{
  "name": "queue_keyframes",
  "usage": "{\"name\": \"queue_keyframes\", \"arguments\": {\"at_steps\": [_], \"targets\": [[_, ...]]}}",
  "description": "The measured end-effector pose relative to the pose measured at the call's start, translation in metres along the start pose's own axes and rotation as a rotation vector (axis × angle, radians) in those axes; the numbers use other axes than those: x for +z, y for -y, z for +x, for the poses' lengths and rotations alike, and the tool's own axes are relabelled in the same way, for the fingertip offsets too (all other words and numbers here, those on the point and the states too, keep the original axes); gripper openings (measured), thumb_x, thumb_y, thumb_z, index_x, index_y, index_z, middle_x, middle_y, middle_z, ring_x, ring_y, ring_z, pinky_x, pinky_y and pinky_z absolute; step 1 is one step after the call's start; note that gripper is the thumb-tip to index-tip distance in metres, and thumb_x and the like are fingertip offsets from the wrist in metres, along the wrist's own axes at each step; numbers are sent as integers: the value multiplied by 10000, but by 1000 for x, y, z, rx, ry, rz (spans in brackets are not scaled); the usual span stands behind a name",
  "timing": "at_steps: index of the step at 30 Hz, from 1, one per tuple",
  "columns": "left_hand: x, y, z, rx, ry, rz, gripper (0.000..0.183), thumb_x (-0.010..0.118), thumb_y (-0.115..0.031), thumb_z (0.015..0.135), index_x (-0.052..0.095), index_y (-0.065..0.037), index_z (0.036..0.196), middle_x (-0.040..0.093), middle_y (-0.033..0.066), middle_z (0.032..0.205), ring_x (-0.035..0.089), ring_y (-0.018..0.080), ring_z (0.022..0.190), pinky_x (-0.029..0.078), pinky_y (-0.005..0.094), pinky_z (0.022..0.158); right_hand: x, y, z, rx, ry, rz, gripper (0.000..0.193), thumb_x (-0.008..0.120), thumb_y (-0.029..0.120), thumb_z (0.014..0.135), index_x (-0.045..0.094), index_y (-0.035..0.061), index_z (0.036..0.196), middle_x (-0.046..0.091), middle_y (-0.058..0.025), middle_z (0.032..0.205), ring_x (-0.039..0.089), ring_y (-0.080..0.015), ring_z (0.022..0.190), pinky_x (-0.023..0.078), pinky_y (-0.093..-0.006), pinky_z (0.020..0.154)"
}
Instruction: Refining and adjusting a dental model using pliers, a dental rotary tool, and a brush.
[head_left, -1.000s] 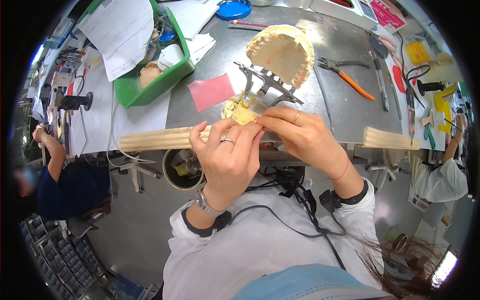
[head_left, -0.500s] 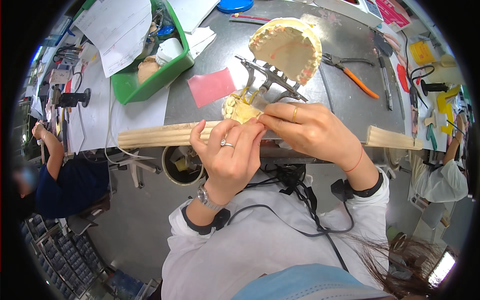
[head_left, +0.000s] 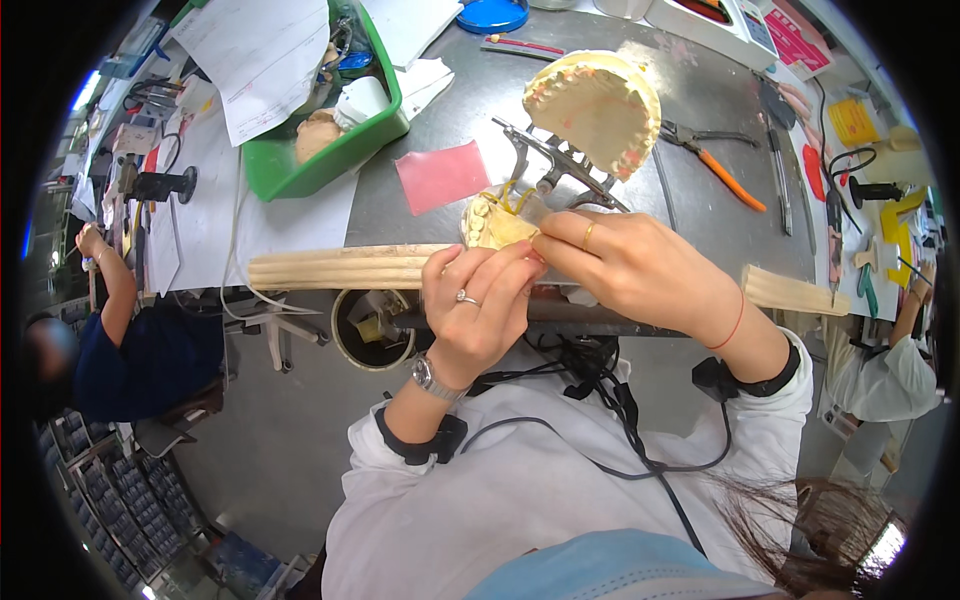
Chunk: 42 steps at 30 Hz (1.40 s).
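A lower dental cast (head_left: pixel 509 232) in pale yellow, with a row of teeth on its left side, lies at the bench's near edge, joined to a metal articulator (head_left: pixel 553 167). The upper plaster cast (head_left: pixel 597 108) is tipped back, its hollow side showing. My left hand (head_left: pixel 478 305) is closed at the near side of the lower cast, fingertips pressed against it. My right hand (head_left: pixel 640 268) pinches at the cast's near right edge, its fingertips meeting the left ones. Whatever lies between the right fingertips is hidden. Yellow strips (head_left: pixel 512 199) curve over the cast's far side.
A pink wax sheet (head_left: pixel 441 177) lies left of the articulator. Beyond it stands a green bin (head_left: pixel 330 160) with plaster pieces and papers. Orange-handled pliers (head_left: pixel 732 180) and a knife (head_left: pixel 780 180) lie right. Wooden strips (head_left: pixel 335 268) line the front edge. Other people sit at both sides.
The whole view has shifted slightly, moving the bench rightward in the picture. My left fingers have curled closer together at the cast. The right hand keeps its pinch there.
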<state>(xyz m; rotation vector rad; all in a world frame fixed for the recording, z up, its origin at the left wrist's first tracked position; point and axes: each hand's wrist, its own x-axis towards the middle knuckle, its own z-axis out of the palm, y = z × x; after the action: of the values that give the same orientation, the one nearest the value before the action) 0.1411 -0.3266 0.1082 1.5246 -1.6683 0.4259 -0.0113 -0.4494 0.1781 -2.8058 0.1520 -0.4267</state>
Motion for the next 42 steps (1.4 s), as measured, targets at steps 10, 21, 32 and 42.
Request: {"name": "queue_keyframes", "arguments": {"at_steps": [10,21,32,42], "targets": [[4,2,0,33,-43,-89,199,737,-12,712,637,-97,861,703,30,942,635,206,820,464,361,832,1,3,6,152,-92,217,146,689,14,635,641,3,772,623,-92,820,630,-261,690,529,-341,610],[-2,0,6,-16,10,-105,164,739,-21,710,655,-90,833,705,29,918,632,203,803,467,354,812,1,8,20,310,-58,231,94,660,-30,618,645,-7,708,633,-126,785,630,-301,715,516,-377,623],[-3,-3,9,-26,11,-123,163,743,-17,711,652,-77,832,698,34,891,631,208,791,472,350,781,18,-2,-8,-85,-259,-47,248,676,80,719,616,-27,934,569,-80,985,631,-190,725,534,-294,589],[-3,-3,8,-32,6,-107,164,740,-14,705,651,-76,827,697,35,894,632,208,792,473,348,781,16,-9,-5,-70,-153,48,278,643,8,714,621,-13,991,587,-104,982,645,-238,739,543,-322,608]]}}
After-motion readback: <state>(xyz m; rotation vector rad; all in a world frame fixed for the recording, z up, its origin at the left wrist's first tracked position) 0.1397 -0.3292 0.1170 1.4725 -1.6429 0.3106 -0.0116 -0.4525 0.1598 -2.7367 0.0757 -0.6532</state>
